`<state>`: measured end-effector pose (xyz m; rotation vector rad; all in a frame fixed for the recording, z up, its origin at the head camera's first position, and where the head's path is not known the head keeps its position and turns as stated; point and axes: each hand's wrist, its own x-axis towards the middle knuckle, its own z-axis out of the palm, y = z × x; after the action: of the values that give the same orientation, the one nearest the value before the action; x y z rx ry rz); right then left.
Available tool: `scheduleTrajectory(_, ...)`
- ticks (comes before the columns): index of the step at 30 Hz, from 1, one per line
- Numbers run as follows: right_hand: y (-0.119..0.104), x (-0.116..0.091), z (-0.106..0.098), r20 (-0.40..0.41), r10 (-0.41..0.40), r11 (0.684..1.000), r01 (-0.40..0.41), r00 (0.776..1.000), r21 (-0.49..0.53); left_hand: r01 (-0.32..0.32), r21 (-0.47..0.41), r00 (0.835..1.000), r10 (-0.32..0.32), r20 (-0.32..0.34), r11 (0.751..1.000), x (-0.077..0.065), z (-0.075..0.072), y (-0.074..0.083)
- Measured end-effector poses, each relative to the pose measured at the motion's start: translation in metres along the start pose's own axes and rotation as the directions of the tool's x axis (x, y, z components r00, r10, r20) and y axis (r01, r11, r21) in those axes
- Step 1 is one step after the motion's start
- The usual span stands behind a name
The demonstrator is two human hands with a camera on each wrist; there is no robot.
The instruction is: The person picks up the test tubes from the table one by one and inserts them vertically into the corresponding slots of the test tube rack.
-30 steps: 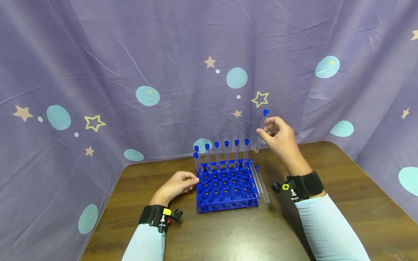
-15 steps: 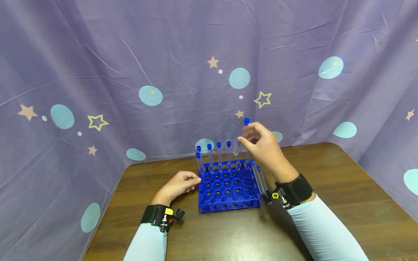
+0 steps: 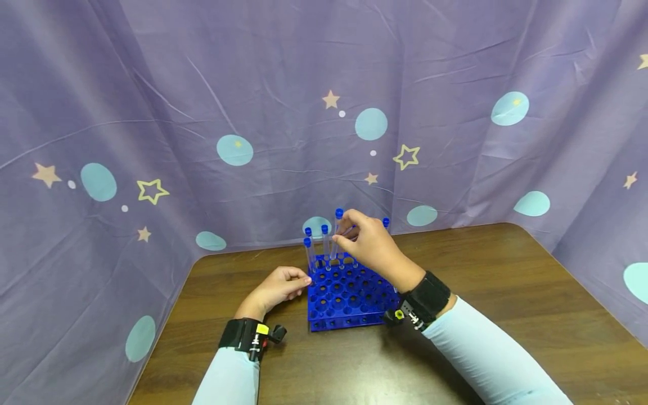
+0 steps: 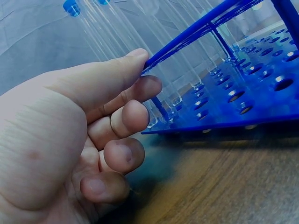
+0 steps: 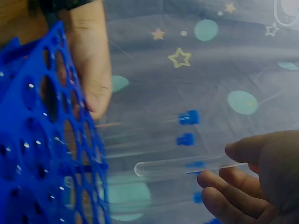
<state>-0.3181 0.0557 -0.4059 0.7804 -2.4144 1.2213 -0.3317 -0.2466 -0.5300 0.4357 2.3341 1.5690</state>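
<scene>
The right hand [image 3: 369, 243] pinches a slim, clear test tube with a blue cap [image 5: 161, 168], thumb on one side and fingers on the other; the tube hangs nearly upright over the far edge of a two-tiered blue plastic rack with round holes [image 3: 344, 322], its rounded lower end apart from the top tier. At the rack's near-left side, the left hand [image 3: 277, 286] is clamped on the end of the upper tier, thumb tip above and forefinger below, the remaining fingers curled beneath. Other clear tubes with blue caps [image 3: 325, 242] stand along the far edge, and one more stands just in front of them at the left end (the right hand hides part of the row, so I cannot count it from the head view). The rack sits on a brown wood-grain table [image 3: 324, 371], near a purple curtain printed with stars and pale-blue rounds [image 3: 283, 101]. Both wrists wear black straps [image 3: 427, 295] with small cameras, over pale-blue sleeves [image 3: 488, 337].
</scene>
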Motion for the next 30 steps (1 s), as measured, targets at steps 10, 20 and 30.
scheduleTrajectory(10,0.004,0.000,0.022,0.115,0.045,0.996,-0.035,0.992,-0.080,0.001,0.005,1.000,-0.002,0.016,1.000,0.001,0.000,-0.001)
scheduleTrajectory(20,0.010,0.002,0.034,0.194,0.074,0.995,-0.059,0.978,-0.082,0.001,0.009,1.000,-0.001,0.021,1.000,0.001,0.000,-0.001)
scheduleTrajectory(30,0.019,0.002,0.045,0.255,0.064,0.991,-0.032,0.965,-0.131,-0.004,0.004,1.000,0.004,0.014,1.000,0.000,0.000,0.002)
